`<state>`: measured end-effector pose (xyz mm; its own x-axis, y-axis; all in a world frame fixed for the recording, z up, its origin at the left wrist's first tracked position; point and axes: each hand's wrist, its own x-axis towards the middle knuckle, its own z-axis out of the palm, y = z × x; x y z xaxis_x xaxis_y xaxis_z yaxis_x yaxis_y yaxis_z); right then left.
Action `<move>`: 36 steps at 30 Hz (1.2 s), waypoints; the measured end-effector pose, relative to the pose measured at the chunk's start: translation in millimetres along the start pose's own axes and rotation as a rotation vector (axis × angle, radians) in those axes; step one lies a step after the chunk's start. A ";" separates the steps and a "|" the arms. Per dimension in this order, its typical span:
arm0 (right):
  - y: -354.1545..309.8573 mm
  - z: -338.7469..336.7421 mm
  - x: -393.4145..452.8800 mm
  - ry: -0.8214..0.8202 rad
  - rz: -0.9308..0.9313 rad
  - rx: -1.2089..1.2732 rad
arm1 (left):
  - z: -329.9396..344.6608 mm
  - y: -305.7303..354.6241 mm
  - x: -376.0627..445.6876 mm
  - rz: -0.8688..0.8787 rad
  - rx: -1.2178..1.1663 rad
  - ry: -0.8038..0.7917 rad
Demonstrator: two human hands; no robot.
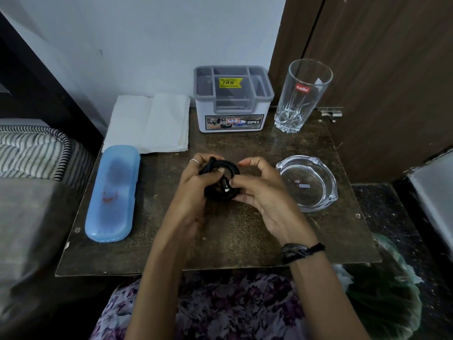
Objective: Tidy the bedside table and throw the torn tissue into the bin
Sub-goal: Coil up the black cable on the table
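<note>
Black charging cable (221, 179), mid-table (245, 231), coiled: light and springy, looks ready to uncoil. Left hand (196, 180) grips the loops, right hand (259, 190) pinches the plug end.

left hand (196, 182): bare, no sleeve on the forearm
ring (194, 161): thin silver-coloured band on one of the left fingers
left wrist: bare, nothing worn
right hand (266, 190): bare, no ring to be seen; forearm uncovered up to the lower edge of the view
wristband (297, 251): black, made of several cords or threads wound together round the right wrist, with a knotted end sticking out to the outer side
garment (228, 307): floral print cloth over the lap, dark purple and maroon flowers and leaves on a pale lilac ground
sleeves: none in view on either arm
</note>
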<state>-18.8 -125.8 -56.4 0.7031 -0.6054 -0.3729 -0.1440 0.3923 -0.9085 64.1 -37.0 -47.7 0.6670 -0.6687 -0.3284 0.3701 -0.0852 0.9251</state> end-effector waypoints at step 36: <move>13.8 13.6 8.2 0.222 -0.222 -0.313 | -26.7 4.3 1.1 -0.121 0.042 0.250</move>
<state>-5.6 -116.0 -69.4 0.5788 -0.7990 -0.1631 -0.2350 0.0281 -0.9716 83.7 -18.3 -49.2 0.7604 -0.4490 -0.4691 0.4334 -0.1870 0.8816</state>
